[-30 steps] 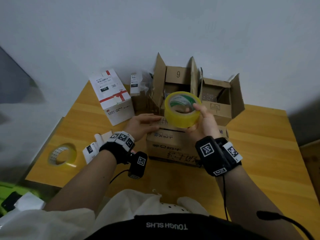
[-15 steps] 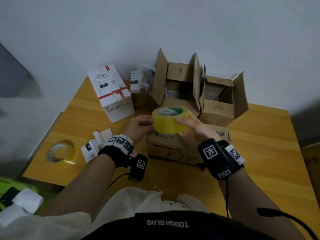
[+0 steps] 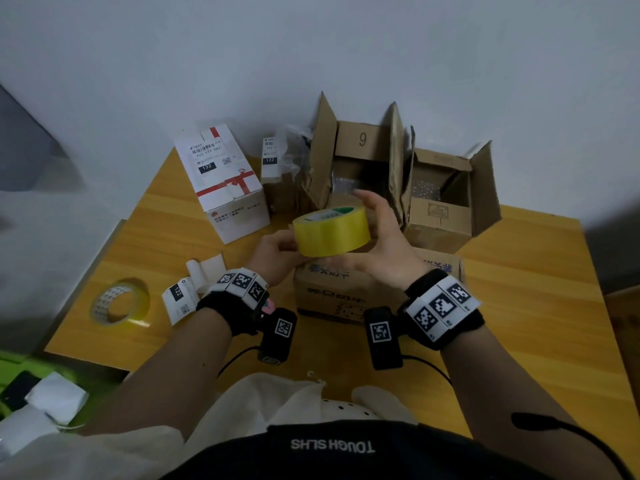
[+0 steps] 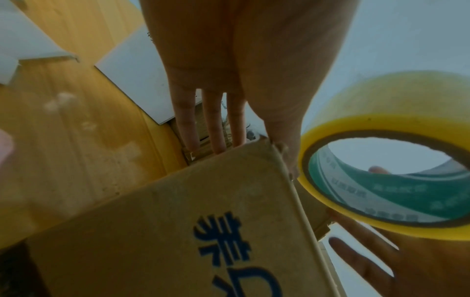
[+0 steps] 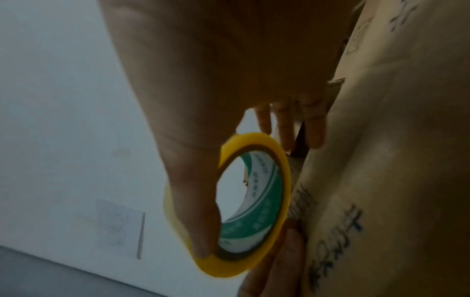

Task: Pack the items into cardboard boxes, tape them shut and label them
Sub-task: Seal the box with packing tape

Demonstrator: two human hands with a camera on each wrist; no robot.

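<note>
Nearest, bare wooden table (image 3: 540,306) lies right of the closed cardboard box (image 3: 332,289) with blue printing. Above it, the right hand (image 3: 377,247) grips the yellow tape roll (image 3: 330,232), thumb inside the core in the right wrist view; the left hand (image 3: 277,251) touches its left side, fingers straight. Behind, an open box (image 3: 360,143) reads "9"; the white box (image 3: 221,178) reads "122".

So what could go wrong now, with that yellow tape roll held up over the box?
The tape roll is held in the air by the right hand, with only the left hand steadying it; it might slip. Nothing pins the closed box below, so pulling tape across could shift it. The open boxes stand close behind and might get knocked.
</note>
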